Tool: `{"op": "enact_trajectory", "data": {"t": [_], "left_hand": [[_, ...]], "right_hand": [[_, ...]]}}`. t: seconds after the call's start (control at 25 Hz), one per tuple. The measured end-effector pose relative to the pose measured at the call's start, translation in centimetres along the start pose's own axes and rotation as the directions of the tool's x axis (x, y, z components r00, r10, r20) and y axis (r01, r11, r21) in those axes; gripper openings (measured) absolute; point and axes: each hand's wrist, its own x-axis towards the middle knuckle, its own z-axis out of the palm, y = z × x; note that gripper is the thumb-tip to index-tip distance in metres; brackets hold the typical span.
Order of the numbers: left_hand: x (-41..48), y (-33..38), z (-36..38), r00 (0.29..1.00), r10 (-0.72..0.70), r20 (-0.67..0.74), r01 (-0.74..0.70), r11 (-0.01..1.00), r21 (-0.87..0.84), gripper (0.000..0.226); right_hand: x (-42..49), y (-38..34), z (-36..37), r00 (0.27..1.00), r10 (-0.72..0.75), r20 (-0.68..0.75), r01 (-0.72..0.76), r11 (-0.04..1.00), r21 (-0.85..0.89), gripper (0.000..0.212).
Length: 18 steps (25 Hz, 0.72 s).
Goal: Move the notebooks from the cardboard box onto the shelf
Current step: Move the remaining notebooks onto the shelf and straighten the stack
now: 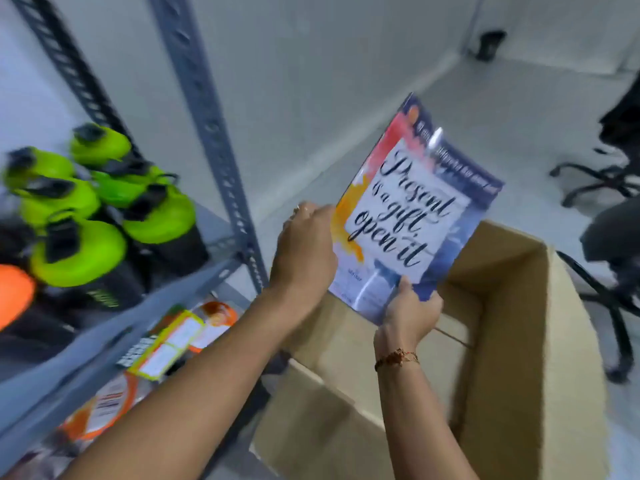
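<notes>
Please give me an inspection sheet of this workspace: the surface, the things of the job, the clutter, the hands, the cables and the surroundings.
Surface: grey metal shelf at left; grey floor under the box.
Job's things: notebook with the words "Present is a gift, open it", held in the air above the open cardboard box; the box's inside is mostly hidden. More notebooks lie on the lower shelf level.
Clutter: green-lidded bottles and one orange lid on the upper level.
Hands: left hand grips the notebook's left edge; right hand grips its bottom edge.
Cables: nothing seen.
Surroundings: white walls, a black office chair at right, a dark object at the far wall, too blurred to identify.
</notes>
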Motion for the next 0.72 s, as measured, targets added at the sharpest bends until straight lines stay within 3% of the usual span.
{"op": "enact_trajectory", "data": {"t": [0.08, 0.16, 0.24, 0.28, 0.36, 0.44, 0.56, 0.64, 0.72], "left_hand": [[-1.4, 0.0, -8.7, 0.922, 0.1, -0.374, -0.098, 0.995, 0.025, 0.033], [-3.6, -0.3, -16.5, 0.732, 0.191, -0.654, -0.129, 0.981, 0.142, 0.033], [-6.2, -0.8, -23.1, 0.555, 0.216, -0.803, -0.071, 0.975, 0.213, 0.035], [-7.1, -1.1, -25.4, 0.492, 0.201, -0.847, -0.035, 0.977, 0.212, 0.035], [-8.8, -1.5, -30.6, 0.393, 0.135, -0.91, 0.078, 0.981, 0.178, 0.035], [-9.2, -2.3, -35.0, 0.388, 0.019, -0.921, 0.246, 0.961, 0.124, 0.033], [-6.7, -4.8, -40.3, 0.475, -0.209, -0.855, 0.491, 0.869, 0.06, 0.022], [-4.6, -6.2, -41.9, 0.506, -0.325, -0.799, 0.561, 0.828, 0.018, 0.021], [-3.2, -7.2, -42.1, 0.526, -0.404, -0.748, 0.628, 0.778, 0.022, 0.022]], "right_hand": [[-6.4, -4.5, 3.1, 0.968, -0.22, 0.121, 0.195, 0.963, 0.185, 0.017], [-12.7, -8.7, 5.7, 0.888, -0.384, 0.253, 0.268, 0.879, 0.394, 0.018], [-18.5, -12.1, 8.3, 0.765, -0.51, 0.393, 0.26, 0.804, 0.535, 0.02], [-20.7, -13.4, 9.1, 0.706, -0.57, 0.421, 0.278, 0.769, 0.575, 0.017], [-25.6, -15.9, 11.2, 0.542, -0.681, 0.492, 0.341, 0.713, 0.612, 0.035], [-29.7, -18.5, 13.4, 0.354, -0.766, 0.537, 0.493, 0.641, 0.589, 0.046], [-33.7, -22.3, 18.0, 0.12, -0.765, 0.633, 0.676, 0.53, 0.512, 0.028], [-35.2, -23.7, 21.1, 0.009, -0.707, 0.707, 0.802, 0.427, 0.417, 0.016], [-35.6, -23.8, 22.9, -0.057, -0.588, 0.807, 0.897, 0.325, 0.299, 0.018]]}}
